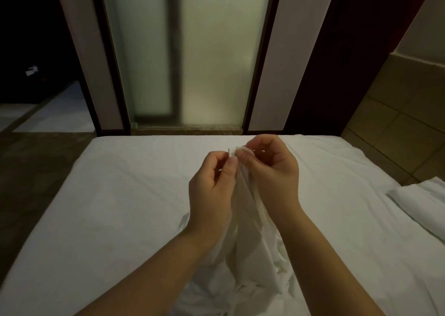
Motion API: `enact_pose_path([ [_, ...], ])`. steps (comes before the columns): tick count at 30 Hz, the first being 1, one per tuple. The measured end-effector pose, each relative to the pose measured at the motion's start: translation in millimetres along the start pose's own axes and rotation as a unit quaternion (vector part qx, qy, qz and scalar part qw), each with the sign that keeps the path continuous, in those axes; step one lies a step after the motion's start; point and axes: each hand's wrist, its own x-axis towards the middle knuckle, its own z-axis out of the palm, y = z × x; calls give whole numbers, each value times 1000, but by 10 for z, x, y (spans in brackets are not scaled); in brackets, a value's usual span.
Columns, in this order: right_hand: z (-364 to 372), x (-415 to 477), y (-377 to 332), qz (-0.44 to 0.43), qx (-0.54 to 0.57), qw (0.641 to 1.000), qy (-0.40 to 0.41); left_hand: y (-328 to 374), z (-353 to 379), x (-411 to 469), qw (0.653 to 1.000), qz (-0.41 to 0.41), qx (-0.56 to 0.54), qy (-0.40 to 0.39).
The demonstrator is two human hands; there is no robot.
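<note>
Above bed (120, 195): left hand (212, 183), right hand (272, 168), each grip pinching white cloth (250, 243) top edge; best align corners, then pull apart evenly.

White cloth (250, 238), bunched, corner raised above bed (120, 195).

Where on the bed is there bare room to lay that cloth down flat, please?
The bed is bare on its left half, from the left hand to the mattress edge, and between the right hand and the folded linen. It is crowded in the near middle, where the white cloth bunches.
</note>
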Motion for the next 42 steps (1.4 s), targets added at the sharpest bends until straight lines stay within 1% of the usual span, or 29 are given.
enact_pose_path([
  [3,-26,-7,11,-20,-30,999,-14,24,2,5,1000,-6,9,-5],
  [5,-58,11,6,-18,-36,999,-20,49,4,17,1000,-5,23,-17],
  [8,-129,66,-7,-14,-23,999,-44,60,20,20,999,-9,23,-34],
  [13,-231,117,-24,2,31,996,-81,17,41,0,998,-9,28,-47],
  [17,-264,135,13,17,49,994,-91,9,42,27,998,-8,34,-50],
  [20,-242,119,42,-9,0,996,-85,0,60,26,999,-4,35,-28],
  [22,-226,105,61,-20,-20,997,-74,-7,77,17,999,13,45,-13],
  [25,-258,97,121,-38,-9,997,-60,-18,92,47,998,17,53,-1],
  [27,-270,94,134,-64,-1,994,-84,-21,92,88,998,12,55,-2],
  [29,-259,108,128,-55,24,991,-121,-11,96,108,998,22,57,-16],
  [30,-251,123,121,-50,31,990,-125,1,103,103,998,29,52,-24],
  [33,-227,203,119,-37,30,993,-103,17,126,85,998,38,24,-33],
  [35,-201,224,106,-33,35,993,-109,7,115,92,999,34,3,-34],
  [39,-160,233,100,-60,-37,990,-125,-28,81,130,998,49,-4,-29],
  [42,-157,319,74,-75,-128,976,-159,-43,55,197,997,64,9,-32],
])
